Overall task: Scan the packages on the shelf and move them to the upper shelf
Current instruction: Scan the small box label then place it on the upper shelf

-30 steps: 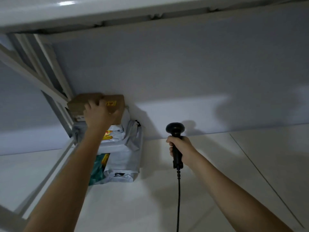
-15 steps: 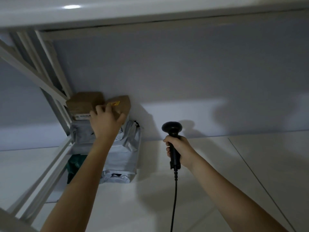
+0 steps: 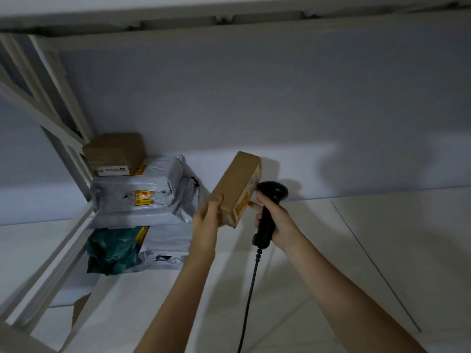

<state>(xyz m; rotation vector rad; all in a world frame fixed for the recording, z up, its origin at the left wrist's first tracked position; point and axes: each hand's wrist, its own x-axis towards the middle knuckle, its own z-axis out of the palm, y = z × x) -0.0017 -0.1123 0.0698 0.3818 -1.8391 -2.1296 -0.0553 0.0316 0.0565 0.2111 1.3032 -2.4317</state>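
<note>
My left hand (image 3: 207, 216) grips a small brown cardboard box (image 3: 237, 187) by its lower end and holds it tilted in the air, right of the stack. My right hand (image 3: 275, 220) is closed on the handle of a black corded barcode scanner (image 3: 267, 212), whose head sits close beside the box's labelled side. On the white shelf (image 3: 280, 263) to the left stands a stack of packages: a second brown box (image 3: 114, 154) on top, grey poly mailers (image 3: 142, 194) beneath it, and a dark green bag (image 3: 112, 250) at the bottom.
White metal shelf uprights and braces (image 3: 58, 123) run along the left. The underside of the upper shelf (image 3: 229, 21) spans the top. A grey wall is behind. A piece of brown cardboard (image 3: 79, 307) shows lower left, below the shelf. The scanner cord (image 3: 251, 296) hangs down between my forearms.
My left hand has lifted the small brown box off the top of the stack and carried it right, next to the scanner. The view has shifted.
</note>
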